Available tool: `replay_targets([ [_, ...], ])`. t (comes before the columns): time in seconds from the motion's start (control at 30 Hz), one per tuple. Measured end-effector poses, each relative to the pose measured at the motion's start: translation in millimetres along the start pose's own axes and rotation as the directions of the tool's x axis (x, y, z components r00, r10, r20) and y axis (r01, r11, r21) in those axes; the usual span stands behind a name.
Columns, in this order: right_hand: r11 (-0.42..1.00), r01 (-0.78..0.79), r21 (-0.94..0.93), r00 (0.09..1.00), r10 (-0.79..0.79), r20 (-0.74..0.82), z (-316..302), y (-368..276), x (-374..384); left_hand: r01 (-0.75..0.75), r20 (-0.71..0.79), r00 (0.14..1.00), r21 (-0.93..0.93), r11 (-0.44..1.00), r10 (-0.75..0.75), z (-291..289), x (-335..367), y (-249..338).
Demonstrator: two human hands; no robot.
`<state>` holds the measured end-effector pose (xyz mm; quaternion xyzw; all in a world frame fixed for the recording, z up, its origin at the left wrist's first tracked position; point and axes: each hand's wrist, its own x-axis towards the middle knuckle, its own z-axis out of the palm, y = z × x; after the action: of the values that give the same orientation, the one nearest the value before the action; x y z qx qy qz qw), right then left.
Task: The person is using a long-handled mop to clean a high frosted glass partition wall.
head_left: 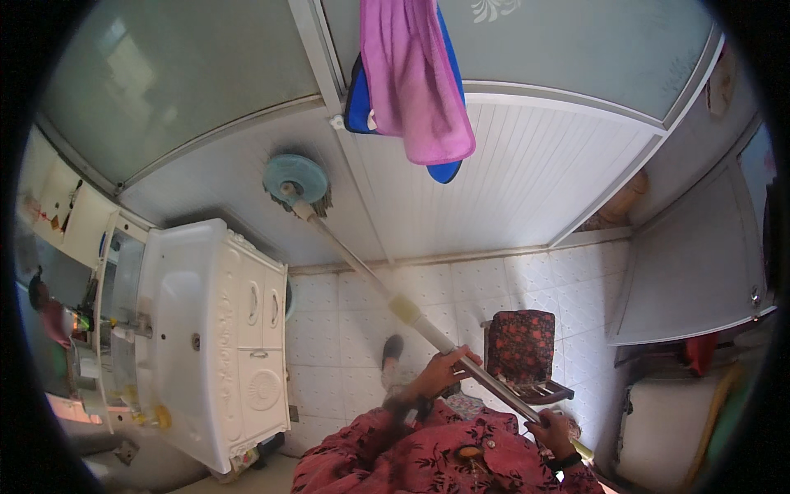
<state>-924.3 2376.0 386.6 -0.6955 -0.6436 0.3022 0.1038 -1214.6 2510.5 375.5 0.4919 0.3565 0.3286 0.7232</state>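
A mop with a long metal pole (358, 265) slants across the view from upper left to lower right. Its round blue-green head (296, 178) is raised against the lower white panel of the partition, with dark strands showing beneath the disc. My left hand (447, 368) is wrapped round the pole's middle, just below a pale yellow-green collar (405, 309). Lower on the pole, near its end, my right hand (555, 431) is closed round it beside my body.
To the left stands a white washbasin cabinet (247, 329) with a mirror shelf behind. Pink and blue towels (415, 90) hang on the partition (502, 173). A small chair with a dark floral cushion (520, 346) stands on the tiled floor (358, 329). At right is a grey door (699, 255).
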Motion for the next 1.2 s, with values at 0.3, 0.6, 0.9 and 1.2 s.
replay_targets([
  [0.3,0.995,0.064,-0.075,0.995,-0.069,-0.067,23,37,-3,0.181,0.061,0.983,-0.269,0.946,-0.171,33,-12,62],
  [0.6,0.996,-0.039,0.077,0.983,0.024,0.183,24,51,-13,0.210,0.020,0.977,-0.282,0.936,-0.213,40,1,37],
  [0.9,0.989,0.144,0.037,0.989,-0.144,0.024,47,75,7,0.154,-0.031,0.987,-0.128,0.980,-0.159,58,-18,57],
  [1.2,0.972,0.141,0.189,0.987,-0.123,-0.106,44,73,37,0.028,0.048,0.998,0.021,0.999,-0.029,61,2,75],
])
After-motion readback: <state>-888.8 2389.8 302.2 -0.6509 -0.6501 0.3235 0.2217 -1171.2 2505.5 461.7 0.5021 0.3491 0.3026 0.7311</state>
